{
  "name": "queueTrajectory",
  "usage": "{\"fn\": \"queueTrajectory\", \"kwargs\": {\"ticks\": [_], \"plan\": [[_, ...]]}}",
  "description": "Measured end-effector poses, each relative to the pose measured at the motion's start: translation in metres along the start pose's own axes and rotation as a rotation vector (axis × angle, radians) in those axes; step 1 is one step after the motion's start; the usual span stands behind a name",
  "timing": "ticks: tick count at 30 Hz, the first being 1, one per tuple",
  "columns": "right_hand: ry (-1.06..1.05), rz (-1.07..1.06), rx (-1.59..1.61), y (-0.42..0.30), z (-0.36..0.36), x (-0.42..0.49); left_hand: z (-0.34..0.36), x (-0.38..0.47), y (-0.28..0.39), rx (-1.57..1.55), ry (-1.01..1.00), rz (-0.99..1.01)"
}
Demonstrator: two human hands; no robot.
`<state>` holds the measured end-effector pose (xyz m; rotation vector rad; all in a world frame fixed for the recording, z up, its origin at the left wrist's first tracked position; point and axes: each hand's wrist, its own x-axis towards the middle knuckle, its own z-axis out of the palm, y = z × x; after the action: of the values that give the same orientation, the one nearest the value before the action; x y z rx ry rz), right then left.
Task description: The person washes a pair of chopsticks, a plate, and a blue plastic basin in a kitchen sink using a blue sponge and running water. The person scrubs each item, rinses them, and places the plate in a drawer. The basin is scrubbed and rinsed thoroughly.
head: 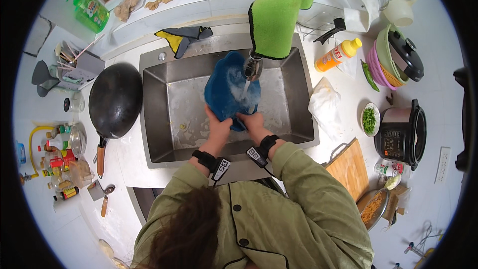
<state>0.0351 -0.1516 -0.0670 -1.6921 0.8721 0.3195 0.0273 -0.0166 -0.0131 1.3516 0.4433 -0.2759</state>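
A blue scalloped plastic basin (220, 86) is tilted inside the stainless steel sink (194, 134), beneath the faucet (253, 69). Water runs from the spout into it, and whitish water or foam lies in its right side. My left hand (218, 125) grips the basin's near left rim. On the near right rim, my right hand (252, 121) is closed, with the fingers partly hidden by the basin. A green towel (274, 18) hangs over the faucet neck. Behind the basin, a grey and yellow cloth (183, 39) drapes over the sink's back edge.
A black wok (115, 101) leans at the sink's left. To the right are a crumpled white plastic bag (325, 99), an orange bottle (338, 55), a bowl of chopped greens (369, 120), an electric pressure cooker (399, 134) and a wooden cutting board (347, 168). Several seasoning bottles (61, 160) stand far left.
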Motion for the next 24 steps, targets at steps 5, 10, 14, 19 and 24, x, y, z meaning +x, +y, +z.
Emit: {"fn": "queueTrajectory", "kwargs": {"ticks": [5,10,14,19,24], "plan": [[0.06,-0.398,-0.322,-0.003,-0.039,0.047,-0.012,-0.002,0.035,-0.114,-0.162,-0.202],[0.053,-0.263,-0.763,-0.026,-0.075,0.059,-0.025,0.007,0.053,-0.034,-0.27,-0.323],[-0.158,-0.348,-0.56,-0.054,-0.095,0.045,-0.041,0.025,0.052,-0.222,-0.363,-0.553],[-0.4,-0.209,-0.506,-0.078,-0.13,0.026,-0.044,0.034,0.022,-0.148,-0.274,-0.722],[-0.123,-0.533,-0.672,-0.084,-0.154,0.007,-0.016,0.044,-0.001,-0.125,-0.312,-0.608]]}}
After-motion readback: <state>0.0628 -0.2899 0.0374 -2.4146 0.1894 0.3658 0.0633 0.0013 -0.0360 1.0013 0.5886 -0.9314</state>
